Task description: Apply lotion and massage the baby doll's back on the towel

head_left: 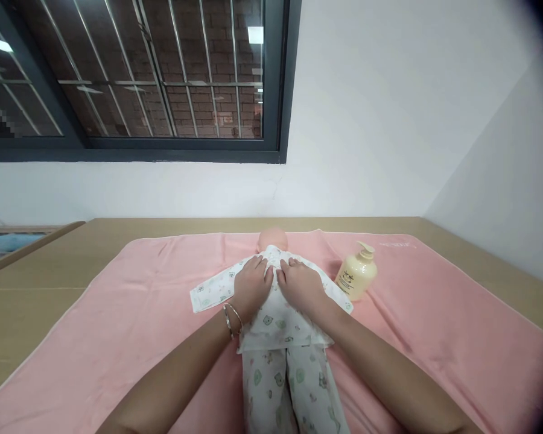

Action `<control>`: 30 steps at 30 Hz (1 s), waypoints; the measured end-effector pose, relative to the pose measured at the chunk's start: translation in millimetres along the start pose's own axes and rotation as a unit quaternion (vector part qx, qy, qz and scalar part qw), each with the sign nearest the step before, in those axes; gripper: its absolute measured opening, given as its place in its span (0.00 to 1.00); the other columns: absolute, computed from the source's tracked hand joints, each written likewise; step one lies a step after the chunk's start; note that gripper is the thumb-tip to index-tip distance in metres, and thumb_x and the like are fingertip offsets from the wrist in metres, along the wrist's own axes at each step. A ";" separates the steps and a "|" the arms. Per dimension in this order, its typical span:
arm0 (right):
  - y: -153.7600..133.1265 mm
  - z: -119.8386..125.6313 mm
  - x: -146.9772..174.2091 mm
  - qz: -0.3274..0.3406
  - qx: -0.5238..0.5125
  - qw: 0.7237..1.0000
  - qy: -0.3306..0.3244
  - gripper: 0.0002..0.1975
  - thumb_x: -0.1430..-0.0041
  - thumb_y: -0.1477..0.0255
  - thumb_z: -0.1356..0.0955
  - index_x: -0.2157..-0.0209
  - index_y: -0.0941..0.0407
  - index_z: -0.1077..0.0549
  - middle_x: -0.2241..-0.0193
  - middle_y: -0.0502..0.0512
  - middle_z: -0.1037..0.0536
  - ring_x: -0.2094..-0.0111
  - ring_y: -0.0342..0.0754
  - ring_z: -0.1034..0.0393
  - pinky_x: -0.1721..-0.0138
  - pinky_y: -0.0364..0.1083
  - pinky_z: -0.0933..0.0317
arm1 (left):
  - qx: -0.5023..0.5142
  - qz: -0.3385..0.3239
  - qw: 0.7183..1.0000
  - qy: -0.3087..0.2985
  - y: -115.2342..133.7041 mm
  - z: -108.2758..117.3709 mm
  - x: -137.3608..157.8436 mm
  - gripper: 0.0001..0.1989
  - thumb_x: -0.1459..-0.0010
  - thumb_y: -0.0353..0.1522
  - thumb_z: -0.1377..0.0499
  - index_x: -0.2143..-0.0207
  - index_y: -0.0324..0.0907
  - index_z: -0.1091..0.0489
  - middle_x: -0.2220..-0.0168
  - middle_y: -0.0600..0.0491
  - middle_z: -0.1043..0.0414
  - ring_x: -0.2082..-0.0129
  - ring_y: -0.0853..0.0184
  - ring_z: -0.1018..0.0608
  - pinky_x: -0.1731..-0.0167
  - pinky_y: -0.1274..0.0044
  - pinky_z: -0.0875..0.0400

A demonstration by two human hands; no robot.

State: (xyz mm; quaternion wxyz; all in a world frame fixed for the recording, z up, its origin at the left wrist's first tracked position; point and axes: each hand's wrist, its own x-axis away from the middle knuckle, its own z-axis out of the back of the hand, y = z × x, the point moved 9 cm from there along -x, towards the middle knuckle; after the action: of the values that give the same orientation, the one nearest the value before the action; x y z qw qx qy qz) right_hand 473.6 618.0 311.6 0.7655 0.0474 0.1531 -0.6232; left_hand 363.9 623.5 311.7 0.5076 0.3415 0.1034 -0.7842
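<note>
Shirt (276, 319) lies under the fingers (254, 263).

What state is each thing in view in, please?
Shirt: on the doll, sleeves spread
Trousers: legs extended
Left hand: on shirt, grip unclear
Right hand: on shirt, grip unclear
Pump bottle: pump attached
Blanket: spread, wrinkled
Bangles: worn
Window: open or shut unclear
</note>
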 end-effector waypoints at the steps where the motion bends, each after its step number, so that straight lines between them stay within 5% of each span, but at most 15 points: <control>1: 1.3 0.7 0.7 -0.006 0.001 1.000 -0.006 0.21 0.32 0.66 0.47 0.51 0.57 0.29 0.55 0.62 0.26 0.54 0.54 0.31 0.54 0.49 0.41 | 0.001 0.015 1.000 -0.004 -3.4 -1.3 0.1 0.15 0.36 0.35 0.51 0.53 0.40 0.29 0.51 0.45 0.26 0.47 0.57 0.28 0.47 0.64 0.32; 5: 12.6 -5.4 -6.7 -0.024 -0.017 0.999 -0.013 0.23 0.33 0.60 0.47 0.50 0.56 0.30 0.53 0.62 0.26 0.52 0.54 0.32 0.52 0.49 0.41 | 0.021 0.042 0.998 -0.037 -15.4 -13.4 -1.5 0.20 0.36 0.38 0.51 0.48 0.38 0.32 0.46 0.42 0.30 0.42 0.54 0.32 0.44 0.61 0.36; 10: 20.1 -24.8 -18.1 -0.007 -0.039 0.999 -0.001 0.29 0.32 0.58 0.47 0.37 0.62 0.43 0.39 0.67 0.41 0.36 0.56 0.52 0.38 0.53 0.58 | 0.077 0.040 0.994 -0.064 -22.3 -26.6 -3.1 0.24 0.36 0.39 0.53 0.42 0.36 0.38 0.40 0.41 0.38 0.38 0.54 0.38 0.40 0.58 0.43; 23: 22.6 -35.9 -17.6 -0.018 -0.113 0.993 0.027 0.27 0.32 0.60 0.45 0.37 0.58 0.44 0.34 0.62 0.52 0.33 0.53 0.63 0.36 0.54 0.64 | 0.151 0.062 0.986 -0.039 -32.5 -33.5 2.4 0.23 0.35 0.37 0.54 0.41 0.41 0.40 0.38 0.46 0.40 0.35 0.58 0.42 0.37 0.58 0.49; 26: 18.7 -23.5 -15.7 -0.013 -0.124 0.992 0.025 0.26 0.33 0.62 0.44 0.38 0.57 0.41 0.34 0.60 0.51 0.33 0.53 0.61 0.36 0.55 0.63 | 0.169 0.068 0.983 -0.013 -34.6 -30.4 4.4 0.21 0.35 0.36 0.55 0.43 0.42 0.37 0.40 0.46 0.37 0.37 0.58 0.39 0.38 0.58 0.46; 30: 11.2 31.5 2.8 0.034 -0.137 0.988 0.066 0.27 0.34 0.62 0.42 0.36 0.54 0.45 0.35 0.56 0.48 0.33 0.53 0.59 0.37 0.55 0.56 | 0.174 0.072 0.982 0.006 -33.7 -26.0 7.8 0.20 0.35 0.36 0.54 0.44 0.42 0.36 0.41 0.47 0.35 0.39 0.59 0.37 0.38 0.59 0.44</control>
State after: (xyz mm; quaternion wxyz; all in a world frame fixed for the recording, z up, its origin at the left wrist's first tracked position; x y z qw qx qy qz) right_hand 490.5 609.5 339.4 0.7739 -0.0123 0.2855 -0.5651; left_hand 343.9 646.7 281.1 0.4947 0.4358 -0.0569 -0.7498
